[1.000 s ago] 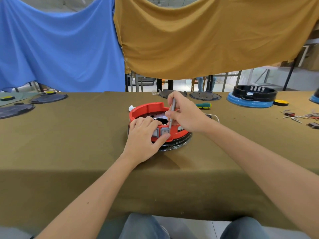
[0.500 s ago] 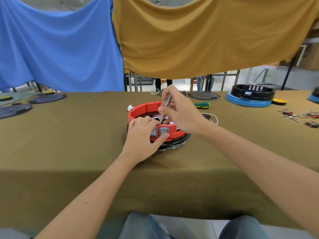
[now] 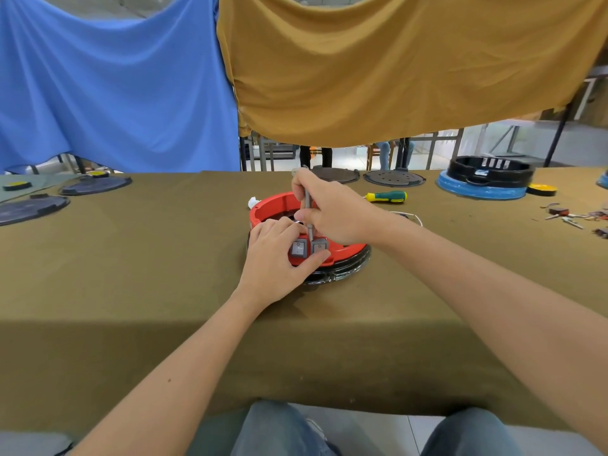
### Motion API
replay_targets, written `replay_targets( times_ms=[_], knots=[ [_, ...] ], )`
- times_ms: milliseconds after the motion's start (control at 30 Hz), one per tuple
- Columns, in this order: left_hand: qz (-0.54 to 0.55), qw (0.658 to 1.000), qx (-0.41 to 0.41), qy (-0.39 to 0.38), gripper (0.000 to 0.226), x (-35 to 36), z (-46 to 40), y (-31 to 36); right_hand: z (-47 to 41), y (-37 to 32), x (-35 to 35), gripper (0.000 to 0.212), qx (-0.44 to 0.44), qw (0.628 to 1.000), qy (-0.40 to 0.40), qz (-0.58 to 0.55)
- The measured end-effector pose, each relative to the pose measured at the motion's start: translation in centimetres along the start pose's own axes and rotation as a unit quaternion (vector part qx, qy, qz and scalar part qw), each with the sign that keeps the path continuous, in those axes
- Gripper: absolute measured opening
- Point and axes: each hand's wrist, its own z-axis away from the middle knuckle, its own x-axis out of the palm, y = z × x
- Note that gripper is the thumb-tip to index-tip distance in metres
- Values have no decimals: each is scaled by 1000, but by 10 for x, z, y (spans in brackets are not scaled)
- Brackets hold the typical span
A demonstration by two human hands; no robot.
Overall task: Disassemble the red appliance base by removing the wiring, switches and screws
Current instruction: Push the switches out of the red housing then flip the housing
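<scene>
The round red appliance base (image 3: 273, 205) sits on a black ring in the middle of the olive-covered table (image 3: 164, 258). Two grey rocker switches (image 3: 299, 249) are set in its near wall. My left hand (image 3: 278, 258) grips that near wall, fingers over the rim and thumb under the switches. My right hand (image 3: 332, 212) holds a thin grey metal tool (image 3: 308, 205) almost upright, its tip down between the two switches at the rim. A white wire (image 3: 413, 217) trails out to the right of the base.
A green-and-yellow screwdriver (image 3: 388, 196) lies behind the base. Dark round plates (image 3: 393, 177) lie at the far edge and more at the left (image 3: 95, 185). A black-and-blue appliance base (image 3: 483, 179) and loose small parts (image 3: 572, 217) are at the right.
My right hand has swung the grey tool from leaning inside the base to nearly upright, with its tip now down at the switches. My left hand keeps its grip on the base.
</scene>
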Motion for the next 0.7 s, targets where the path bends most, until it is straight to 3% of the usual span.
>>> replay_targets(
  times_ms=[233,500,700],
  knots=[
    [8,1000,-5,2,53,-2,0,0,-13,-6,-7,19,26,998,-59,10],
    [-11,1000,-5,-4,51,1,0,-4,8,2,1,14,-24,1000,5,-2],
    [3,1000,-2,-1,53,1,0,-3,-10,-4,-4,17,12,998,-57,40]
  ],
)
